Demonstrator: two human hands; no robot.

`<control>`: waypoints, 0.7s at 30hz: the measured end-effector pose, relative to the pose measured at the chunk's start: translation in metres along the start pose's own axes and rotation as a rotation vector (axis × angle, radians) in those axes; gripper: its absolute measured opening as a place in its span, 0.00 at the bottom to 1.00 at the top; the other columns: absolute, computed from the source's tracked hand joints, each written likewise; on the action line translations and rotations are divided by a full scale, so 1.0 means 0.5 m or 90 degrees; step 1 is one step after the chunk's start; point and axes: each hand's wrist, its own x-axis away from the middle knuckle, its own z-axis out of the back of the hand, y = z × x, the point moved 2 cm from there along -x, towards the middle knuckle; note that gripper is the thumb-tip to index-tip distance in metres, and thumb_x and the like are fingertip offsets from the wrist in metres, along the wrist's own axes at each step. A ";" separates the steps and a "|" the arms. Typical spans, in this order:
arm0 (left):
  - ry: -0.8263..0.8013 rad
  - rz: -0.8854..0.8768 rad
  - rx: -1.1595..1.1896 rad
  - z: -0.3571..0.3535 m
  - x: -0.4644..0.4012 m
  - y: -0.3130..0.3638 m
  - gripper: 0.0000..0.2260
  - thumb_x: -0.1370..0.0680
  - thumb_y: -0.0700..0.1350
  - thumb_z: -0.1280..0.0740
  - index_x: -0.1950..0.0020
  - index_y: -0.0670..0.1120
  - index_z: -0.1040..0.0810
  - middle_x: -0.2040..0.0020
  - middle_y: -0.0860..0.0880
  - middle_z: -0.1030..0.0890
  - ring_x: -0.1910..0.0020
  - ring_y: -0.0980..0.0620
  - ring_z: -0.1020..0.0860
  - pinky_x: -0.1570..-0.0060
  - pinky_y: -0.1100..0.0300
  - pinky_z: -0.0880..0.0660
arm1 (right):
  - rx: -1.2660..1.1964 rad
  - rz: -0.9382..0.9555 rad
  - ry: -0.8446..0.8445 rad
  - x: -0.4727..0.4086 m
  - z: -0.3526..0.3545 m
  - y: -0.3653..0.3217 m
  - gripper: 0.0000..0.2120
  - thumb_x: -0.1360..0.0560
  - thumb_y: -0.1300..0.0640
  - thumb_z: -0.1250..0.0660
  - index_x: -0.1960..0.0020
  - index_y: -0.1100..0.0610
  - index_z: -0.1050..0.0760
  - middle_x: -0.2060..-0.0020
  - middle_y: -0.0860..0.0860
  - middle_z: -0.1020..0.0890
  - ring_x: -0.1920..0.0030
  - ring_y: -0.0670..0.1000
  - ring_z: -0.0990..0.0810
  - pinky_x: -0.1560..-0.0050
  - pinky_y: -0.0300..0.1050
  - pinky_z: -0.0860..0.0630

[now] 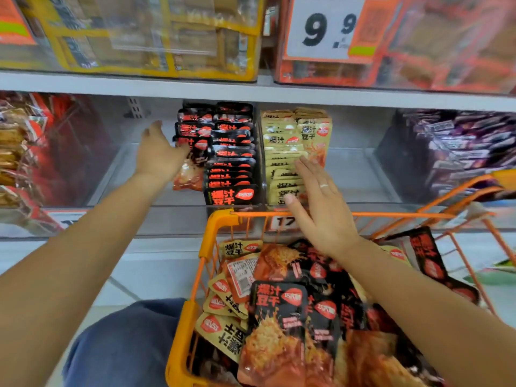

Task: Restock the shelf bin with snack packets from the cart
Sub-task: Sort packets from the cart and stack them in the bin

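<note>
The orange cart [217,219] sat directly beneath the right hand [315,202], heaped with black and tan snack packets [279,308], too jumbled to count. Ahead of both hands stood the clear shelf bin [349,177], holding two black rows [231,163] and a tan row [284,163], packets upright and overlapping, long axes vertical. The right hand hovered flat, fingers straight and spread, just in front of the tan row. The left hand [159,157] reached deeper, against one black packet [192,152] at the bin's left row; whether it pinched it, I couldn't tell. For the next cart pick, the right hand looked nearer.
</note>
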 end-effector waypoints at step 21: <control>-0.410 -0.456 -0.019 -0.086 0.489 0.200 0.11 0.20 0.52 0.39 0.38 0.57 0.26 0.37 0.61 0.29 0.34 0.61 0.36 0.33 0.61 0.39 | 0.028 -0.021 -0.499 0.190 0.218 0.109 0.08 0.26 0.46 0.32 0.57 0.48 0.28 0.71 0.43 0.27 0.69 0.41 0.31 0.66 0.41 0.35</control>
